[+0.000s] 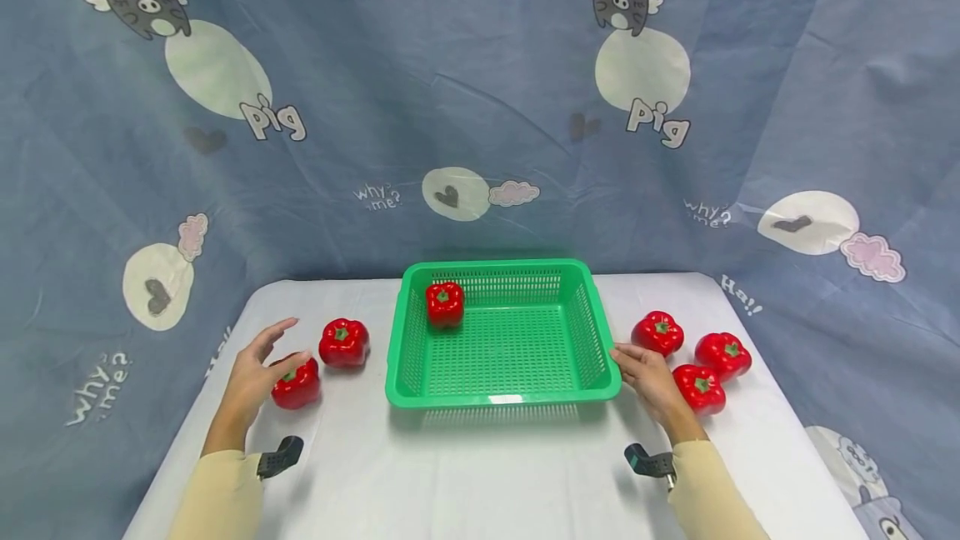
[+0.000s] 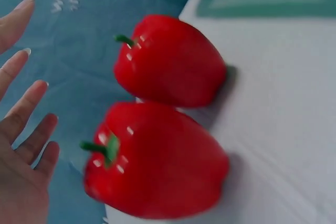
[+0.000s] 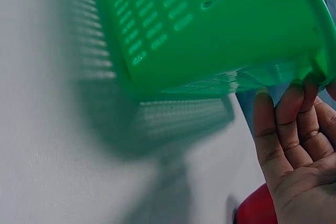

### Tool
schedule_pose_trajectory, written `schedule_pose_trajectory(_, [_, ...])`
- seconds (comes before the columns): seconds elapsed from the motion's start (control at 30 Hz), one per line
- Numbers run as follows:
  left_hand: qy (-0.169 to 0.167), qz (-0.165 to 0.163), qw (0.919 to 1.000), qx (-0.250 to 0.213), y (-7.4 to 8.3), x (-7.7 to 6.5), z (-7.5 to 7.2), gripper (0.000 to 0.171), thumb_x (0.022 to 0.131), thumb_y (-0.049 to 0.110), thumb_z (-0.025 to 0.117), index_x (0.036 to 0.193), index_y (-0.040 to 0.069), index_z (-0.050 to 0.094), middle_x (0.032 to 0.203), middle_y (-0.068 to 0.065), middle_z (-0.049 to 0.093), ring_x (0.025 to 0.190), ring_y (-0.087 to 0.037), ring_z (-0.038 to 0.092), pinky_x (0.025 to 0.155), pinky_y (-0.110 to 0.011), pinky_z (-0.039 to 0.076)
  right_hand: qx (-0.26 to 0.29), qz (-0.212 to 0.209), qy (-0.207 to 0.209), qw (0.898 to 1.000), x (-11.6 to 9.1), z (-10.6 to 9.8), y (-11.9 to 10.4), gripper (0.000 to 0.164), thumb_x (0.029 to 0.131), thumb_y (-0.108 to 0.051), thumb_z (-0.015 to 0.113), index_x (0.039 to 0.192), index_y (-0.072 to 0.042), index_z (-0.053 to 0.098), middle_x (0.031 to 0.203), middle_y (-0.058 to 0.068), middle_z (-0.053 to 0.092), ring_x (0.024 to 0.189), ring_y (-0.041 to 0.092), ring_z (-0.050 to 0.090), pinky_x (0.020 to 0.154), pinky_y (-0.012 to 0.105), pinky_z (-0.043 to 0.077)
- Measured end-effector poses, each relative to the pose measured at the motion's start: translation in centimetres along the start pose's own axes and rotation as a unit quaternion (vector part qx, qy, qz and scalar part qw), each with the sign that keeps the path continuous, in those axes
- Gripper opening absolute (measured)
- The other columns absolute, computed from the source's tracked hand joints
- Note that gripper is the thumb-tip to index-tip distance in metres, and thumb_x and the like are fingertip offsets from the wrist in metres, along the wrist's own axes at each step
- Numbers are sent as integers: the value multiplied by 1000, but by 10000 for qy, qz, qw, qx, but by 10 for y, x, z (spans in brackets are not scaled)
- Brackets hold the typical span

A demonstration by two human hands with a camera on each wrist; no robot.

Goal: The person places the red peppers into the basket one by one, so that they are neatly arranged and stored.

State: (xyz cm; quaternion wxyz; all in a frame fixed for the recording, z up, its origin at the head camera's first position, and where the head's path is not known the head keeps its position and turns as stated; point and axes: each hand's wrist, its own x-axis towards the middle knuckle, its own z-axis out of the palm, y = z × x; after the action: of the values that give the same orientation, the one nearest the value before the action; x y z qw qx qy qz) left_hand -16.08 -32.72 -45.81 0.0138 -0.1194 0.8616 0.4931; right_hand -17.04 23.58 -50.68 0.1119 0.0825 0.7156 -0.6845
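Observation:
My left hand (image 1: 258, 373) hovers by the nearer of two red bell peppers on the left, thumb and fingers spread apart and nothing between them. That nearer pepper (image 1: 297, 382) is partly covered by the thumb in the head view; the other pepper (image 1: 344, 343) sits just behind it. In the left wrist view the fingers (image 2: 18, 116) are spread to the left of both peppers. My right hand (image 1: 651, 377) grips the right rim of a green plastic basket (image 1: 495, 397), its fingertips (image 3: 291, 98) hooked beneath the rim. One red pepper (image 1: 446, 305) is inside the basket, at its back left.
Right of the basket sit three more red peppers: one at the back (image 1: 657, 333), one farthest right (image 1: 723, 356) and one beside my right wrist (image 1: 699, 389). A white-covered table (image 1: 480, 482) bears everything. Behind it hangs a blue printed cloth (image 1: 480, 90).

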Motion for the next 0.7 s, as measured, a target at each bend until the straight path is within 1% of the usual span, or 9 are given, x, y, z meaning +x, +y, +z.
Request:
schedule_pose_trajectory(0.1, [-12, -221, 9998, 5, -10, 1, 0, 81, 87, 32, 72, 153, 16, 26, 159, -19, 13, 144, -45, 3, 104, -70, 22, -45, -1, 0, 10000, 0, 0, -1, 50, 99, -22, 56, 136, 10, 45, 120, 11, 64, 97, 11, 64, 85, 19, 51])
schedule_pose_trajectory(0.17, [-65, -314, 9995, 43, -16, 2, 0, 82, 87, 31, 72, 153, 16, 25, 158, -21, 12, 144, -46, 1, 103, -71, 23, -75, 28, -28, 10000, 0, -1, -1, 52, 99, -23, 56, 137, 10, 44, 120, 9, 65, 97, 10, 64, 85, 19, 51])
schedule_pose_trajectory(0.23, [-136, -398, 9991, 63, -23, 3, 0, 84, 86, 35, 72, 153, 17, 25, 158, -23, 9, 143, -47, 0, 102, -71, 24, -45, 43, -23, 10000, 0, -1, -2, 51, 99, -23, 56, 137, 10, 44, 119, 8, 65, 97, 10, 64, 84, 19, 51])
schedule_pose_trajectory(0.3, [-177, -439, 9988, 82, -29, 5, 1, 86, 84, 39, 74, 153, 20, 25, 157, -25, 9, 142, -49, 2, 100, -71, 28, -15, 30, -25, 10000, 0, -1, -2, 51, 99, -22, 56, 137, 10, 44, 118, 8, 65, 96, 10, 64, 85, 19, 51])
schedule_pose_trajectory(0.4, [-193, -412, 9989, 119, -38, 7, 3, 89, 80, 44, 76, 153, 25, 27, 156, -26, 12, 140, -51, 8, 96, -69, 35, -19, 43, 7, 10000, 1, -1, -1, 51, 99, -22, 56, 137, 10, 45, 117, 7, 65, 95, 9, 64, 84, 19, 51])
schedule_pose_trajectory(0.47, [-111, -444, 9988, 166, -42, 8, 4, 89, 78, 44, 78, 151, 28, 30, 155, -24, 16, 139, -50, 14, 92, -67, 39, -29, 96, 42, 9999, 1, -1, 0, 51, 99, -23, 57, 136, 9, 46, 116, 7, 66, 95, 9, 64, 84, 19, 51])
schedule_pose_trajectory(0.53, [-121, -470, 9986, 199, -46, 8, 6, 90, 78, 42, 79, 152, 26, 29, 155, -25, 17, 138, -50, 16, 93, -67, 40, -69, 150, 75, 9998, 1, -1, 1, 51, 98, -25, 57, 136, 8, 47, 115, 6, 66, 95, 9, 64, 84, 19, 51])
schedule_pose_trajectory(0.63, [-100, -537, 9982, 264, -47, 7, 8, 89, 79, 37, 79, 151, 20, 30, 154, -25, 18, 138, -50, 16, 96, -66, 38, -100, 128, 70, 9998, 1, 0, 2, 50, 99, -24, 57, 136, 8, 47, 117, 9, 65, 97, 11, 64, 85, 20, 51])
schedule_pose_trajectory(0.7, [-156, -516, 9980, 338, -48, 6, 8, 89, 81, 35, 77, 152, 15, 27, 155, -26, 15, 139, -52, 13, 99, -66, 34, -99, 104, 72, 9999, 0, 0, 3, 50, 99, -24, 56, 136, 9, 47, 119, 11, 65, 97, 11, 64, 85, 20, 51])
